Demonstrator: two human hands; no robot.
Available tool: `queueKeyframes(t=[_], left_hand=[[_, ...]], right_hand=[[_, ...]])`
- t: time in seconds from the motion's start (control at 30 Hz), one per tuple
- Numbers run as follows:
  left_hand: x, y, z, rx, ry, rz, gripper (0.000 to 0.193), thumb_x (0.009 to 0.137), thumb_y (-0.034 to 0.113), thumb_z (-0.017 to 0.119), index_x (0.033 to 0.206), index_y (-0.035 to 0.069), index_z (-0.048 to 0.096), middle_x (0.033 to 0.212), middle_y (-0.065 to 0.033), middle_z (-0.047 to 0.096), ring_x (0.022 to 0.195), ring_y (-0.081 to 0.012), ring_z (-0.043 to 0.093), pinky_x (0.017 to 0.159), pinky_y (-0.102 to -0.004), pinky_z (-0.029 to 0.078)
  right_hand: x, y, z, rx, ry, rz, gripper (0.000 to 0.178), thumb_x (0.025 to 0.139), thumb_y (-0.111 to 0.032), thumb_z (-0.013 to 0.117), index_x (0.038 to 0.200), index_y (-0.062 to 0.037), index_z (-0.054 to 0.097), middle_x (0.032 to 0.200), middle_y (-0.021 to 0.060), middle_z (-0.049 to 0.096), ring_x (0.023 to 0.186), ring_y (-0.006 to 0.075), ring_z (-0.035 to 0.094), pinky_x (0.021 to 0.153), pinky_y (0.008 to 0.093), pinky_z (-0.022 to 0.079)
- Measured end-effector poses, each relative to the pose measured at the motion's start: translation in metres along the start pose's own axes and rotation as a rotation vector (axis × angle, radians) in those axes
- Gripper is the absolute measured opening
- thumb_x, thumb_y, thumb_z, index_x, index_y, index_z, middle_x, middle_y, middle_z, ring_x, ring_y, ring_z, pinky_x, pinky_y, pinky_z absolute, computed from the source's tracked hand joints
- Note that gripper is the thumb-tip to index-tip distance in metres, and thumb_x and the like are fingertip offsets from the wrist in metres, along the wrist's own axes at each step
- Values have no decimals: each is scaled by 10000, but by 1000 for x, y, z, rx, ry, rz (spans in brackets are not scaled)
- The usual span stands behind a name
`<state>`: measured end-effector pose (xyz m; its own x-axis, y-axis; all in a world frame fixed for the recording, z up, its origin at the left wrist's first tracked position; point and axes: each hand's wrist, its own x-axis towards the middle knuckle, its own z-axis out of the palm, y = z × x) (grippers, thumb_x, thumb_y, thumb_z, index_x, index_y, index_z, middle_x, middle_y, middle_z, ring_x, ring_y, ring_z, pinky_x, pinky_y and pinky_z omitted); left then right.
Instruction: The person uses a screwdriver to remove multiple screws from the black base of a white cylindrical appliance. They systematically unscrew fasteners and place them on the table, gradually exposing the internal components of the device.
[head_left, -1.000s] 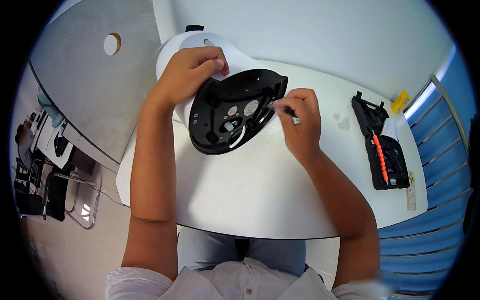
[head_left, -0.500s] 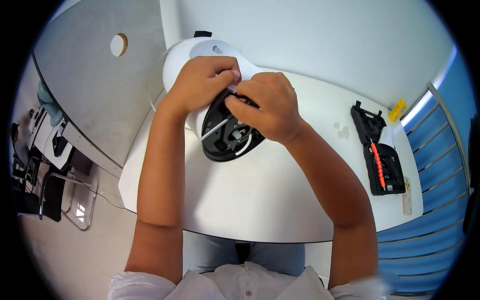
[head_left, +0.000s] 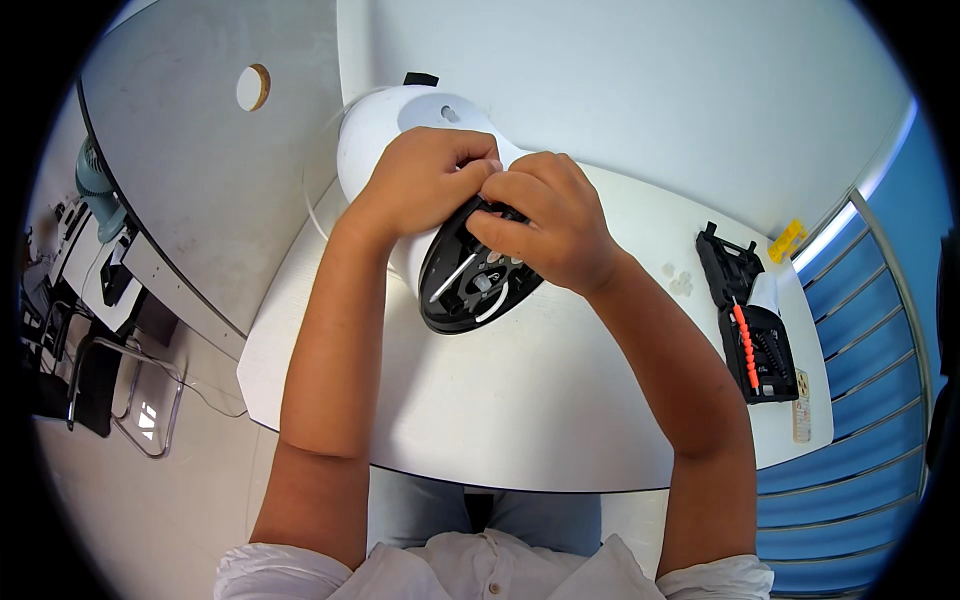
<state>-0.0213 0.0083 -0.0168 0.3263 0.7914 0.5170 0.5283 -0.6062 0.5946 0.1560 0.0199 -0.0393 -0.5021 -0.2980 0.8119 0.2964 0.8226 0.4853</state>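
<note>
A rounded white appliance [head_left: 368,140] lies on the white table, its black oval underside [head_left: 447,312] turned toward me. Inside that underside are moulded recesses, a curved white strip [head_left: 495,307] and a thin pale rod [head_left: 453,279] lying at a slant. My left hand [head_left: 420,182] is closed at the upper end of the black oval, thumb and fingers pressed together. Against it, my right hand [head_left: 560,225] is closed too, its fingers curled over the oval's upper right part. Whatever the fingertips pinch is hidden between the hands.
On the table's right side an open black tool case [head_left: 757,340] holds an orange flexible shaft [head_left: 745,345]. A pale remote control [head_left: 802,405] lies by it, and a yellow object [head_left: 788,241] stands behind. Metal railings [head_left: 900,300] border the right; a grey panel [head_left: 200,150] rises at left.
The camera view has shifted a little. The rod's lower end, which stuck out past the black underside's left rim, now lies within the rim. Both hands remain together at the upper end.
</note>
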Motion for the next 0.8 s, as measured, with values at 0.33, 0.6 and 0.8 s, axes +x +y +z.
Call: queueKeyframes(t=[0.33, 0.6, 0.8], left_hand=[[0, 2, 0, 41, 13, 1, 211, 817, 227, 555, 725, 40, 586, 595, -48, 525, 585, -161, 463, 580, -298, 381], [1, 2, 0, 82, 20, 27, 227, 803, 253, 544, 719, 51, 605, 597, -79, 543, 586, -215, 489, 573, -331, 380], [0, 4, 0, 103, 28, 5, 267, 813, 294, 533, 710, 64, 622, 615, -106, 584, 600, -282, 531, 568, -384, 394]], right_hand=[[7, 4, -4, 1, -54, -38, 164, 620, -92, 672, 721, -178, 575, 880, -29, 583, 746, 158, 537, 577, 274, 410], [-4, -4, 4, 75, 27, 155, 202, 655, -81, 690, 820, -132, 586, 896, -7, 594, 774, 175, 537, 665, 309, 389], [-4, -19, 5, -92, 47, 327, 231, 664, -91, 750, 814, -136, 581, 897, -8, 579, 822, 189, 501, 709, 334, 345]])
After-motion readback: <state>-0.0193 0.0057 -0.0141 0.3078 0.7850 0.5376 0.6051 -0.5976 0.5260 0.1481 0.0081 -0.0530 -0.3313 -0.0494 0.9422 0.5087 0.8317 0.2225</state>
